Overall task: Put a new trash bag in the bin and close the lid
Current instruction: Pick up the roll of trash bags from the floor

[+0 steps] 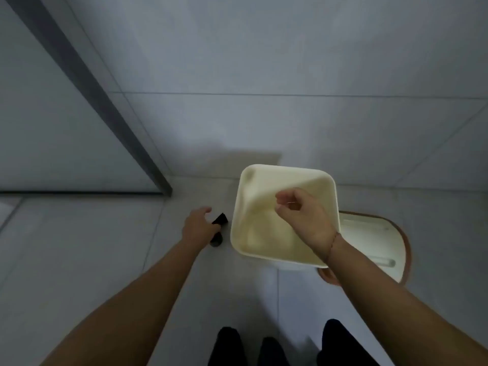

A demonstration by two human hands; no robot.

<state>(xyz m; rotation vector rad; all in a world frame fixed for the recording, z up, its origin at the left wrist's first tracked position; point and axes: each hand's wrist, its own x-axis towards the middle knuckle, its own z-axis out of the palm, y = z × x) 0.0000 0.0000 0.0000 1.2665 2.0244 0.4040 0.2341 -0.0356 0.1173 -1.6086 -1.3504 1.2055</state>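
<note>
- The bin stands on the tiled floor against the wall, open at the top, its cream inside bare, with no bag in it.
- The lid lies on the floor just to the right of the bin, pale in the middle with a brown edge, partly hidden behind the bin's rim and the right forearm.
- A black roll of bags sits on the floor just left of the bin, one end pointing up toward the wall.
- The left hand reaches down to the roll and touches it; the fingers are curled over it, but whether they grip it fully cannot be told.
- The right hand hangs above the bin's opening, empty, its fingers loosely curled with thumb and fingertips near each other but holding nothing.
- A thin bracelet circles the right wrist.
- A dark frame runs down diagonally at the left to meet the floor.
- The person's dark-clad legs show at the bottom edge.
</note>
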